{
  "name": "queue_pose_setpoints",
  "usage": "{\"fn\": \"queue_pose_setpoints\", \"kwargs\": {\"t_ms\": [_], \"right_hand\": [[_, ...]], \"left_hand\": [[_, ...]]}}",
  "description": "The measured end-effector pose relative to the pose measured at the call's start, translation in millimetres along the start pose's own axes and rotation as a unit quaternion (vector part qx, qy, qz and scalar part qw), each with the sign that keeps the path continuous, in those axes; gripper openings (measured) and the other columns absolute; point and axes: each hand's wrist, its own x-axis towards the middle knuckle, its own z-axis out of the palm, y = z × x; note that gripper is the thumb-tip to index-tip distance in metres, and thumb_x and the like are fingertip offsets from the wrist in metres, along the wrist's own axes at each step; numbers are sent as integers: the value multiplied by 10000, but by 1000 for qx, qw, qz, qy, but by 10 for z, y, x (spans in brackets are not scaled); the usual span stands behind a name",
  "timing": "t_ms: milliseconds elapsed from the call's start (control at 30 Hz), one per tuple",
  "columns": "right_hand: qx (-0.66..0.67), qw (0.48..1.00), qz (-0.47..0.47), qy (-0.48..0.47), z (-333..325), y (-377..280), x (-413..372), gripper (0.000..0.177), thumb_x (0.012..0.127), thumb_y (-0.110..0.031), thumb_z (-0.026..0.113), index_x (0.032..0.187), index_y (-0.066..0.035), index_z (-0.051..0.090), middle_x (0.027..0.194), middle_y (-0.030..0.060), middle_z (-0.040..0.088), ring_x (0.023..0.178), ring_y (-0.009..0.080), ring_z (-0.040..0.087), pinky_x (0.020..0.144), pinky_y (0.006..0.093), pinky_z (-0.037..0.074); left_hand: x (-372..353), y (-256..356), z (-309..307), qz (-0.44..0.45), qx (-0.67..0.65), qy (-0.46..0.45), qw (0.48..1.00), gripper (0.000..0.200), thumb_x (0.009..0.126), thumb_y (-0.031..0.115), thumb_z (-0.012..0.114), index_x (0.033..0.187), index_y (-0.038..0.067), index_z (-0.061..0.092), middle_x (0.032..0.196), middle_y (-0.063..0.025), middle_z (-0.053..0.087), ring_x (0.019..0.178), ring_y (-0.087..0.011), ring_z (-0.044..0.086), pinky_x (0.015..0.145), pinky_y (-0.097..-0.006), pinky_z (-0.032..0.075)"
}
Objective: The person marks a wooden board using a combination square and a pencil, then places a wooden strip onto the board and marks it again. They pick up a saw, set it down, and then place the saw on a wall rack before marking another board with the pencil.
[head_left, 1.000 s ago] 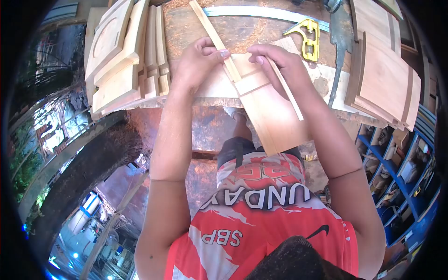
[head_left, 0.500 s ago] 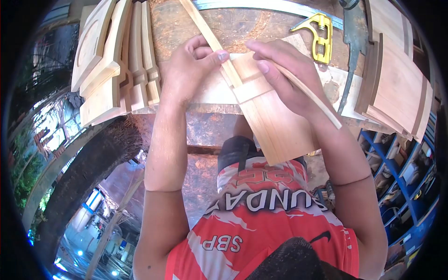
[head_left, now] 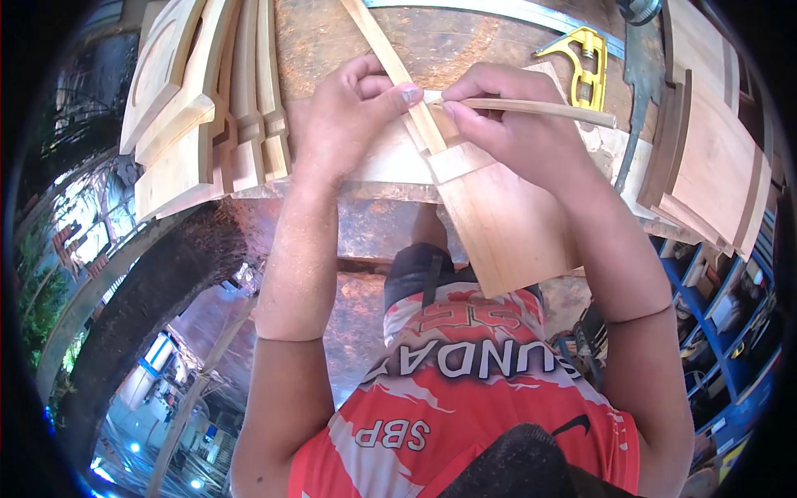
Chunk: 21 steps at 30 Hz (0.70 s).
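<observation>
My left hand (head_left: 353,112) is closed around a narrow wooden strip (head_left: 383,50), thumb on top of it. The strip runs slantwise, its near end against a raised crosspiece (head_left: 462,162) on a pale wooden board (head_left: 502,224). That board lies partly on the bench and juts past its front edge toward my body. In my right hand (head_left: 531,124) a wooden pencil (head_left: 552,108) is pinched between thumb and fingers, pointing left. Its tip is close to the strip, just right of my left thumb; whether it touches cannot be made out.
Shaped wooden pieces (head_left: 203,108) stand stacked on the bench's left side. Curved panels (head_left: 714,166) lie at the right. Beyond my right hand are a yellow combination square head (head_left: 589,75), a metal rule (head_left: 506,10) and a dark metal bar (head_left: 641,91). Sawdust covers the bench (head_left: 324,41).
My right hand has turned, swinging the pencil from a downward slant to nearly level, its tip now beside the strip. My left hand keeps hold of the strip. The view has shifted slightly.
</observation>
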Motion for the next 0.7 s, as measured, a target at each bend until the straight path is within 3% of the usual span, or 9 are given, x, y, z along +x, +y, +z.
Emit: {"fn": "queue_pose_setpoints", "kwargs": {"t_ms": [100,300,367,700], "right_hand": [[-26,999,-32,4,15,15,6,146,775,-169,639,828,-39,679,734,118,663,647,259,648,604,349,515],[-16,1000,-9,-14,-25,3,15,136,758,-142,639,816,-26,680,714,119,662,634,215,647,594,326,511],[-8,1000,-7,-14,-47,-5,16,130,759,-140,637,802,-23,671,704,116,657,626,213,642,587,324,506],[13,1000,-8,-11,-55,5,23,132,756,-144,640,741,-13,641,668,112,632,601,212,609,578,330,484]], "left_hand": [[-1,-27,-2,9,-8,-4,1000,430,850,187,734,1180,-37,575,843,-8,697,700,-22,565,636,-166,451],[-10,21,22,11,9,0,1000,429,848,185,736,1175,-39,575,842,-10,698,702,-23,566,634,-168,451],[5,11,18,8,-4,1,1000,389,850,84,710,1177,-69,565,828,-73,714,723,-64,631,628,-198,498],[8,16,19,0,1,-1,1000,405,857,102,708,1193,-66,557,849,-78,720,735,-65,636,639,-190,497]]}}
